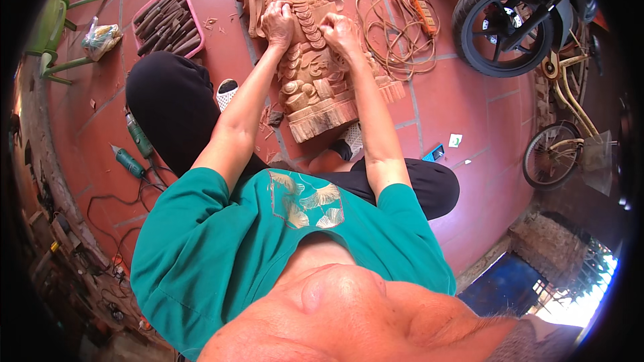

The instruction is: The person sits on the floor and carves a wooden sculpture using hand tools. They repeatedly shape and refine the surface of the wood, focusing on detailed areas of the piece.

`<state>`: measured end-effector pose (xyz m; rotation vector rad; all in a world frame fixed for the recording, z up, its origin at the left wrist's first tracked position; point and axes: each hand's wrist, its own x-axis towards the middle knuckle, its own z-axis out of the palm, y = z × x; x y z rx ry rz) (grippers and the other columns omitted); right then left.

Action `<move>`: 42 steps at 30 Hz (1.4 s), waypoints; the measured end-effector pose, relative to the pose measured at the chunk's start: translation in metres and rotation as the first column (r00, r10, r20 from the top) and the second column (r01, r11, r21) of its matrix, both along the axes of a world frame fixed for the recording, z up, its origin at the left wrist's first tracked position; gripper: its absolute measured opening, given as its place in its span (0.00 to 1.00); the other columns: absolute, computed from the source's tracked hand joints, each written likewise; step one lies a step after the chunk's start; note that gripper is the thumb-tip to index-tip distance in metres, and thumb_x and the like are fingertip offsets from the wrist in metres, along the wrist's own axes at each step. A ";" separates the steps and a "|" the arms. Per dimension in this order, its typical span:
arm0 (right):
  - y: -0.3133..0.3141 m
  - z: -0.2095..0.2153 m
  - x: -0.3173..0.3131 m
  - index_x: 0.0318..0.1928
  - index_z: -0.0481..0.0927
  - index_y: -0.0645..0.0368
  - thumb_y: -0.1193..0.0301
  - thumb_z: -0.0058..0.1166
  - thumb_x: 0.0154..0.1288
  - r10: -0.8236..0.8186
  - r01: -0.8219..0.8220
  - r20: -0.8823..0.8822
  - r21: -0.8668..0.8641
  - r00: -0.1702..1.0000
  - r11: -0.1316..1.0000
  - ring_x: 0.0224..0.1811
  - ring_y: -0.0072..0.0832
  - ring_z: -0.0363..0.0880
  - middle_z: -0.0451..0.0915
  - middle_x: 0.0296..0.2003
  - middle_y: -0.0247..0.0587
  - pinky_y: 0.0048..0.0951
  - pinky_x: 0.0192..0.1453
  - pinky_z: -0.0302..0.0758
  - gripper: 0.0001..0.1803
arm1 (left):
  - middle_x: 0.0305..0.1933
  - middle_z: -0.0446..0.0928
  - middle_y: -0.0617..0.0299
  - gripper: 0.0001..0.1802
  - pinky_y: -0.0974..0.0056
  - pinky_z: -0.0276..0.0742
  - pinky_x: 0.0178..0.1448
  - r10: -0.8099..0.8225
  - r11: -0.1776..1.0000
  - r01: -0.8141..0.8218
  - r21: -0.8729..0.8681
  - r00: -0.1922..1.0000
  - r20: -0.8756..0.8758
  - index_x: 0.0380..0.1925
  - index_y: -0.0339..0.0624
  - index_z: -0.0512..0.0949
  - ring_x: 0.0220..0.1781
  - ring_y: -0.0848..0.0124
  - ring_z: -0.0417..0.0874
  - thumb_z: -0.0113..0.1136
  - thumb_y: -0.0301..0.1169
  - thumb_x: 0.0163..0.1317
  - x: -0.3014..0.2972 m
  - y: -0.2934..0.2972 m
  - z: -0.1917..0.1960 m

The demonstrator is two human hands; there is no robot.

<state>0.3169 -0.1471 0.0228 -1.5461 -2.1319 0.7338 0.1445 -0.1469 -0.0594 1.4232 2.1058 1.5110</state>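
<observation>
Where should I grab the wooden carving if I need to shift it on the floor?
Probably by its two long sides near the middle, about where the left hand and right hand rest now, coming from above. The wooden carving lies flat and lengthwise on the tiled floor; its fringed base end facing the person looks thin and fragile, so avoid gripping there.

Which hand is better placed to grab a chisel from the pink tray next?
Left, probably. The left hand rests on the wooden carving on the side nearer the pink tray of chisels. The right hand would have to cross over the carving.
</observation>
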 end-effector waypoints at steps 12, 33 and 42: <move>0.018 -0.001 -0.032 0.37 0.86 0.54 0.65 0.61 0.62 -0.151 0.161 -0.097 0.106 0.984 0.981 0.36 0.41 0.87 0.86 0.32 0.48 0.39 0.42 0.80 0.08 | 0.39 0.83 0.49 0.11 0.54 0.76 0.52 -0.002 1.000 0.002 -0.002 1.000 -0.009 0.37 0.40 0.84 0.44 0.53 0.84 0.53 0.31 0.67 -0.001 0.000 -0.001; 0.008 0.005 -0.028 0.39 0.86 0.51 0.66 0.61 0.62 -0.050 0.052 -0.013 0.110 0.999 0.993 0.38 0.43 0.87 0.87 0.34 0.46 0.44 0.44 0.80 0.07 | 0.41 0.83 0.51 0.11 0.55 0.76 0.53 -0.012 1.000 0.012 -0.003 1.000 -0.006 0.37 0.42 0.84 0.46 0.54 0.83 0.53 0.32 0.67 -0.001 0.002 -0.004; 0.019 0.018 0.001 0.38 0.88 0.55 0.64 0.62 0.60 0.014 -0.023 -0.136 -0.063 0.991 0.998 0.36 0.38 0.87 0.88 0.32 0.42 0.37 0.43 0.80 0.11 | 0.38 0.82 0.54 0.10 0.53 0.74 0.50 0.013 1.000 -0.013 0.008 1.000 0.014 0.34 0.44 0.83 0.44 0.54 0.83 0.53 0.34 0.66 0.001 -0.003 0.002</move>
